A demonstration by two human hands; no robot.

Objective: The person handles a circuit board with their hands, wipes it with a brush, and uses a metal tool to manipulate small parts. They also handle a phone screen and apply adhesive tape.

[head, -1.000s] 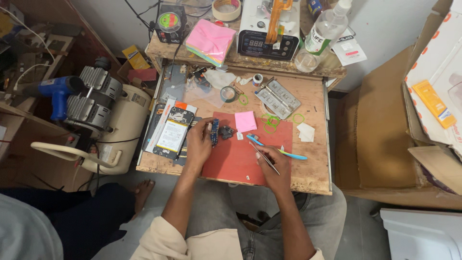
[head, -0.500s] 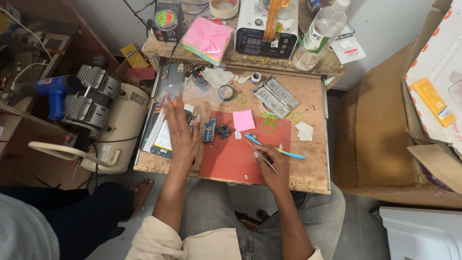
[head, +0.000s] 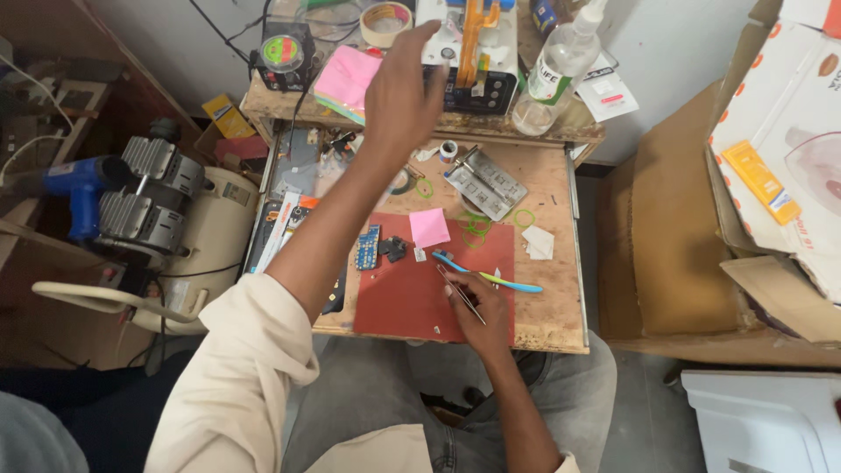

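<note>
A wooden workbench (head: 552, 289) fills the middle of the view, with a cardboard box (head: 753, 175) to its right and a cream machine with a blue drill (head: 74, 188) on it to its left. On the bench lies a red mat (head: 412, 298). At the back shelf stands a white device (head: 477, 52), with a clear bottle (head: 561, 66) beside it. The left hand (head: 403, 83) is raised over that shelf, fingers loosely spread and holding nothing, just in front of the white device. The right hand (head: 486, 315) rests on the mat's near edge and pinches thin metal tweezers (head: 460, 293). Just beyond lie a blue toothbrush (head: 486, 276), a pink sticky note (head: 429, 228) and a small blue circuit board (head: 368, 247).
</note>
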